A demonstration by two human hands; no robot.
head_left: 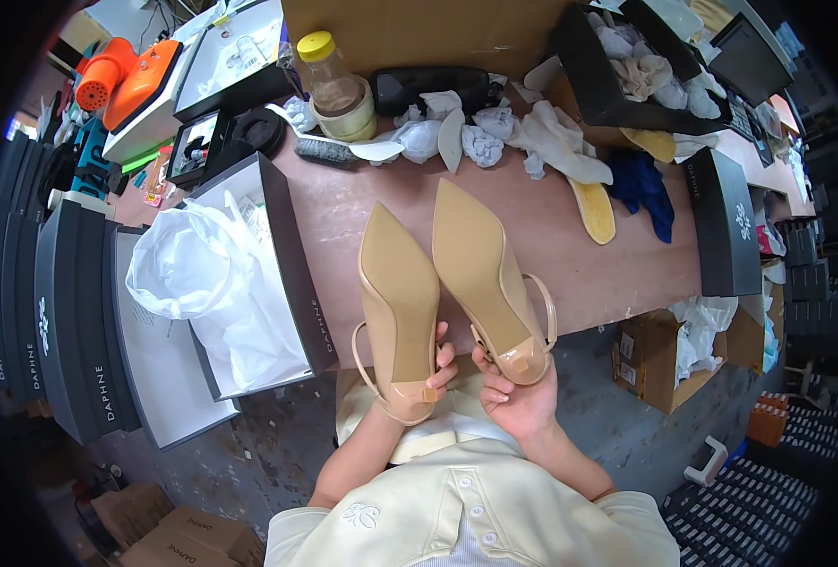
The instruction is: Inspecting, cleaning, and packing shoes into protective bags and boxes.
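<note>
- Head view: at the far left, black shoe boxes [74,326] stand on end in a row.
- Beside them, an open box [291,260] holds a crumpled white bag [249,335].
- Left hand [444,363] wraps the heel end of the left shoe [396,283]; fingers show on the inner side, while most of the palm is hidden behind.
- Right hand [521,399] clasps the heel end of the right shoe [478,250] from below.
- Both beige shoes point their toes away from the person, 2 soles up, at the near edge of the table [650,274].
- The step in hand looks like checking the 2 soles side by side.
- From this hold, the next move seems to call for steady fingers at both heels, the thin straps [550,312] clear and the toes apart.
- Farther right lie a yellow insole [595,215] and a dark blue cloth [641,189]; another black box [727,222] stands upright beyond.
</note>
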